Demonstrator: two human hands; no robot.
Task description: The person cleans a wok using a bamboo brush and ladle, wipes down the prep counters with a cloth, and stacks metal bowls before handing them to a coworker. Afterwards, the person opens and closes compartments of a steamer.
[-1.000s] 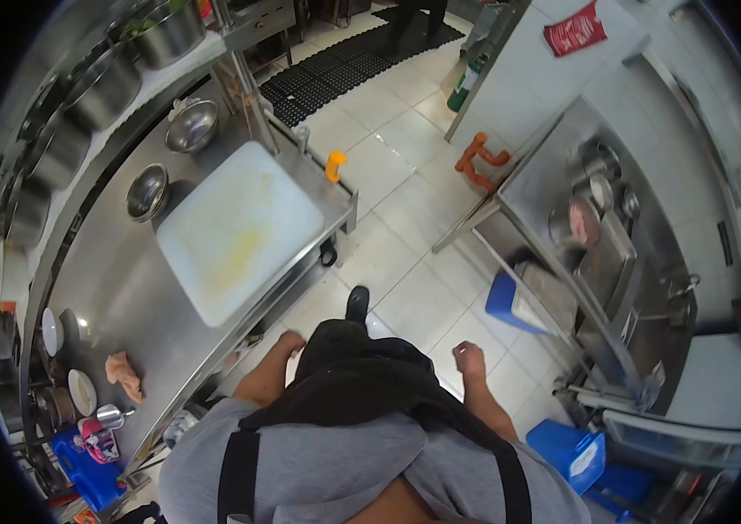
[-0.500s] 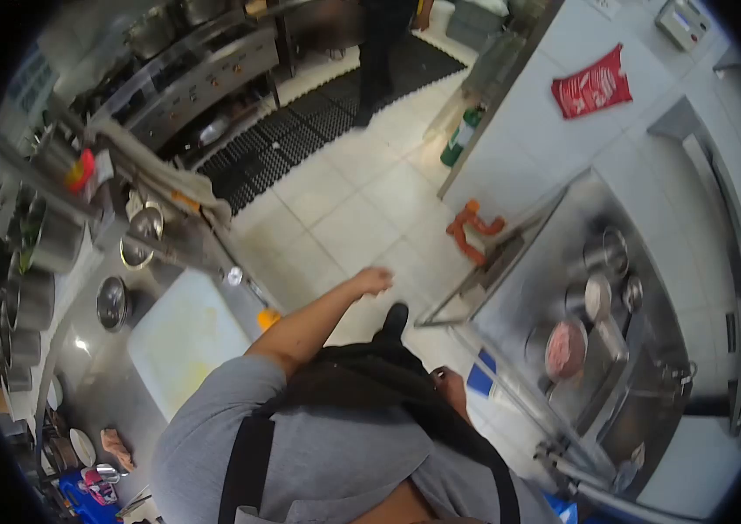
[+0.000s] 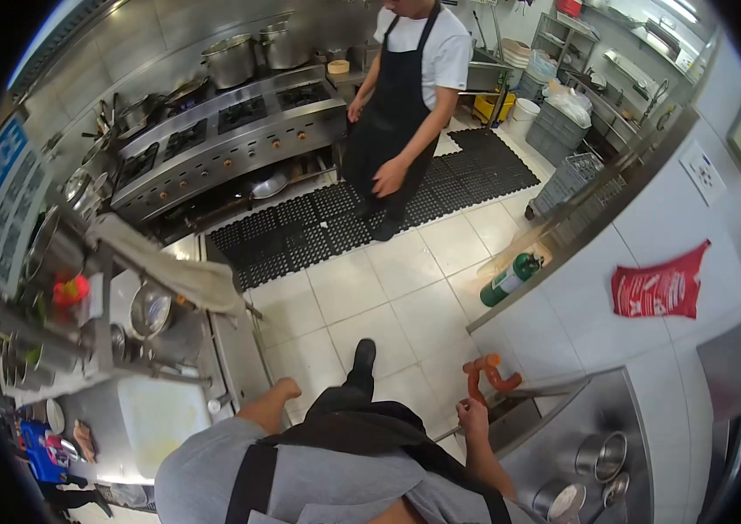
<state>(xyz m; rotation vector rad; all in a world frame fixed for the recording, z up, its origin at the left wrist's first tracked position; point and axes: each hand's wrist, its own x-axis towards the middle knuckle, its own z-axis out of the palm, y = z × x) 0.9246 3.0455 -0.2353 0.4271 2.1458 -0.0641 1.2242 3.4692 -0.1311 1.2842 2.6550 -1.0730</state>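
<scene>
Between the cutting-board counter and the floor, my left hand (image 3: 286, 389) hangs in the air with fingers curled in and no object visible in it. Nearest to it is the white cutting board (image 3: 161, 424) on the steel counter. On the other side, my right hand (image 3: 473, 414) is loosely closed, with nothing seen in its fingers. It appears just below the orange-red bent pipe (image 3: 494, 375) by the low wall; whether they touch cannot be told. My black shoe (image 3: 365, 354) is forward on the tiles.
Ahead, a co-worker in a black apron (image 3: 401, 87) stands on the black rubber mat (image 3: 283, 240) beside the stove (image 3: 240, 131). A green cylinder (image 3: 510, 279) stands near the wall corner. Metal pots (image 3: 602, 454) sit on the right steel counter. A red pouch (image 3: 663, 281) hangs on the wall.
My view has tilted up and moved forward, bringing the stove and the co-worker fully into sight. My left hand has drawn back towards my body; my right hand has swung forward.
</scene>
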